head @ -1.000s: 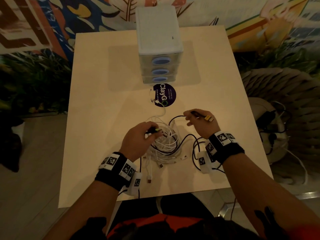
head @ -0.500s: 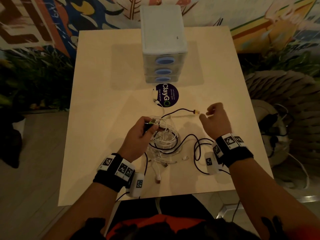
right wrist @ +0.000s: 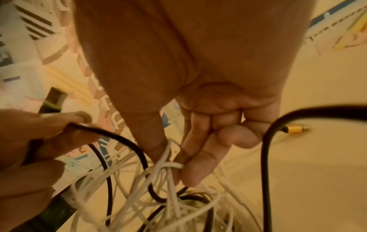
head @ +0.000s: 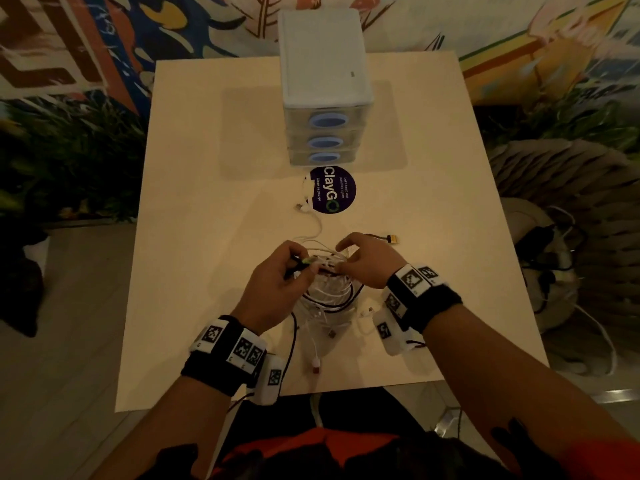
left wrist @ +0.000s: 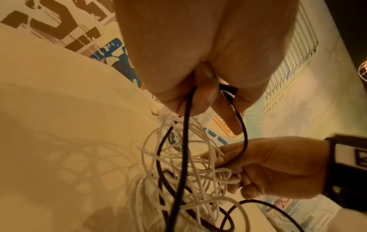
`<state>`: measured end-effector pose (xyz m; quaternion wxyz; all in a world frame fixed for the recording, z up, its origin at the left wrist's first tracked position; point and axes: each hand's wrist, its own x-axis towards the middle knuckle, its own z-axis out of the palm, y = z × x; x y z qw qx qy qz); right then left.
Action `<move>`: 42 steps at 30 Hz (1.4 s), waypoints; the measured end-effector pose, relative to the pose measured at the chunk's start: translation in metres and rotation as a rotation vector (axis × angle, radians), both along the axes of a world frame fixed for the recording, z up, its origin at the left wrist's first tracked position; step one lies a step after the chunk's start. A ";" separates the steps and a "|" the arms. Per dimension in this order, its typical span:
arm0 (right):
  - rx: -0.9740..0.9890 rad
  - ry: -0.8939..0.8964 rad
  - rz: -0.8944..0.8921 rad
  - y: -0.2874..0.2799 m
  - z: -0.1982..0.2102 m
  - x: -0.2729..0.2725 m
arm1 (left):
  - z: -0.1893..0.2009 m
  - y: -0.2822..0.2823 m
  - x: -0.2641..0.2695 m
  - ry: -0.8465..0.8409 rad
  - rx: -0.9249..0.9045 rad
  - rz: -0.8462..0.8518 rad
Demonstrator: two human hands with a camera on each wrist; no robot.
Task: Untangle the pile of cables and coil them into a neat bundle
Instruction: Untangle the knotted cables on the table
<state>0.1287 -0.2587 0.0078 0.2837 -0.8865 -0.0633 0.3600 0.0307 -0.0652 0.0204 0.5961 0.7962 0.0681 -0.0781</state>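
- Cables (head: 329, 292): white and black strands lying knotted on the table (head: 207, 237), near edge.
- Left hand (head: 277, 282) is pinching a black cable (left wrist: 184, 141).
- Right hand (head: 367, 261) is pinching white loops (right wrist: 168, 166).

Pale square table (head: 194, 237) under warm, dim light. At its far edge, a white three-drawer plastic organizer (head: 323, 81), blue oval handles stacked down the front. Just before it, flat on the tabletop, a round dark sticker (head: 333, 195) reading "ClayGo". Behind, a painted mural wall (head: 86, 39) in orange, blue and cream. Off to the right, a woven wicker chair (head: 568, 216) with black gear and white cords on its seat.
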 end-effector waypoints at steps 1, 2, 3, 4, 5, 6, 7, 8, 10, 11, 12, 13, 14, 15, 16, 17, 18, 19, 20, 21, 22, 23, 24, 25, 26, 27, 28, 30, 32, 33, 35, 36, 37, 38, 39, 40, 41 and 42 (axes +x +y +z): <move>0.018 -0.005 -0.018 -0.002 -0.002 0.000 | -0.001 0.001 -0.001 -0.003 -0.018 0.054; 0.036 -0.013 -0.035 -0.004 -0.003 0.000 | -0.002 0.002 -0.001 -0.004 -0.030 0.104; 0.057 -0.018 -0.054 -0.006 -0.003 0.000 | -0.003 0.004 -0.001 -0.008 -0.050 0.147; 0.076 -0.023 -0.068 -0.008 -0.004 -0.001 | -0.003 0.005 -0.001 -0.011 -0.078 0.182; 0.084 -0.036 -0.068 -0.009 -0.004 -0.001 | -0.003 0.006 -0.001 -0.017 -0.104 0.204; 0.076 -0.062 -0.053 -0.009 -0.004 -0.002 | -0.002 0.007 -0.001 -0.023 -0.121 0.217; 0.059 -0.096 -0.031 -0.009 -0.004 -0.004 | -0.001 0.008 -0.001 -0.029 -0.135 0.224; 0.046 -0.135 -0.013 -0.009 -0.004 -0.005 | 0.001 0.008 -0.001 -0.030 -0.147 0.228; 0.044 -0.223 0.006 -0.008 -0.002 -0.008 | 0.002 0.008 0.000 -0.019 -0.147 0.234; 0.051 -0.284 0.016 -0.007 0.000 -0.009 | 0.003 0.008 0.001 -0.012 -0.148 0.236; 0.064 -0.351 0.036 -0.007 0.002 -0.011 | 0.003 0.007 0.002 -0.004 -0.158 0.245; 0.086 -0.416 0.066 -0.005 0.005 -0.012 | 0.003 0.007 0.004 0.002 -0.179 0.259; 0.115 -0.467 0.106 -0.004 0.007 -0.013 | 0.003 0.006 0.005 0.006 -0.197 0.278; 0.139 -0.490 0.158 -0.003 0.010 -0.014 | 0.005 0.005 0.007 0.006 -0.213 0.294; 0.154 -0.490 0.217 -0.002 0.012 -0.016 | 0.007 0.003 0.008 0.003 -0.227 0.303; 0.162 -0.475 0.275 -0.002 0.013 -0.017 | 0.008 0.001 0.010 -0.002 -0.242 0.308; 0.172 -0.455 0.319 -0.003 0.013 -0.018 | 0.011 -0.001 0.011 -0.009 -0.261 0.306; 0.189 -0.441 0.342 -0.004 0.013 -0.019 | 0.012 -0.002 0.012 -0.016 -0.280 0.305; 0.211 -0.441 0.348 -0.006 0.011 -0.021 | 0.014 -0.003 0.012 -0.020 -0.295 0.305; 0.228 -0.457 0.347 -0.007 0.009 -0.022 | 0.015 -0.005 0.012 -0.025 -0.309 0.303; 0.233 -0.489 0.341 -0.008 0.008 -0.022 | 0.017 -0.006 0.012 -0.030 -0.315 0.297; 0.227 -0.532 0.326 -0.009 0.007 -0.022 | 0.017 -0.006 0.011 -0.034 -0.311 0.288; 0.225 -0.585 0.299 -0.010 0.007 -0.021 | 0.017 -0.006 0.010 -0.035 -0.303 0.272; 0.234 -0.639 0.258 -0.010 0.008 -0.021 | 0.015 -0.006 0.009 -0.031 -0.293 0.259; 0.255 -0.683 0.210 -0.011 0.008 -0.020 | 0.013 -0.006 0.008 -0.025 -0.274 0.243; 0.287 -0.700 0.160 -0.012 0.011 -0.018 | 0.010 -0.006 0.007 -0.023 -0.232 0.227; 0.325 -0.679 0.114 -0.013 0.014 -0.017 | 0.008 -0.006 0.005 -0.027 -0.179 0.202; 0.397 -0.562 0.024 -0.014 0.022 -0.016 | 0.005 -0.008 0.003 -0.045 -0.049 0.123; 0.457 -0.441 -0.086 -0.014 0.030 -0.014 | 0.006 -0.012 0.002 -0.033 0.028 0.028; 0.486 -0.388 -0.140 -0.014 0.034 -0.014 | 0.006 -0.014 0.001 -0.013 0.042 -0.021; 0.548 -0.297 -0.192 -0.011 0.042 -0.013 | 0.008 -0.022 0.001 0.008 0.081 -0.083; 0.588 -0.256 -0.201 -0.008 0.046 -0.013 | 0.008 -0.025 0.002 0.010 0.108 -0.087; 0.638 -0.217 -0.211 -0.006 0.048 -0.013 | 0.008 -0.029 0.002 0.005 0.131 -0.083; 0.693 -0.179 -0.227 -0.003 0.048 -0.013 | 0.007 -0.032 0.003 -0.005 0.153 -0.078; 0.740 -0.150 -0.242 -0.001 0.047 -0.013 | 0.006 -0.034 0.003 -0.022 0.169 -0.073; 0.769 -0.133 -0.252 -0.001 0.045 -0.013 | 0.005 -0.035 0.003 -0.030 0.178 -0.064; 0.782 -0.120 -0.260 -0.001 0.043 -0.014 | 0.004 -0.035 0.003 -0.029 0.170 -0.052; 0.793 -0.098 -0.263 -0.004 0.041 -0.014 | 0.004 -0.034 0.003 -0.023 0.146 -0.041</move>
